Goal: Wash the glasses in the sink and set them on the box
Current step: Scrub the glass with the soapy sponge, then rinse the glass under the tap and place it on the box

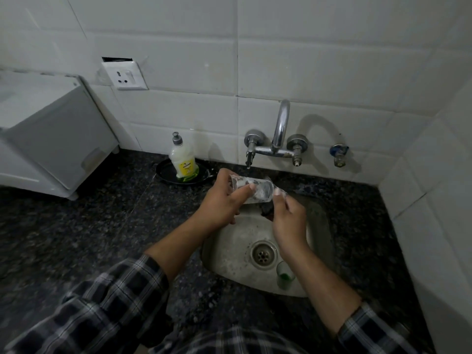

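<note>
Head view, looking down on a steel sink (229, 254) set in a dark speckled worktop (76, 226). Above the sink's rear left corner, a clear glass (255, 190) coated in white foam lay on its side between both hands. The left hand (222, 200) gripped its open end, fingers curled round the far side and thumb pressed on the near wall. The right hand (288, 221) pinched the other end, thumb on the foam and fingers curled beneath. A dark item (267, 210) showed just under the glass against that hand; what it was could not be told. A small glass (284, 274) with green liquid at its bottom stood upright inside the sink, at the front right, just beside the drain (263, 254). Behind the sink, a chrome tap (279, 129) projected from the white tiled wall. Left of the sink, at the wall, a soap bottle (182, 159) stood in a black dish (163, 172); its yellow label carried writing too small to read. Further left of the sink stood a white box (51, 129). Both forearms wore checked sleeves (115, 302).
</note>
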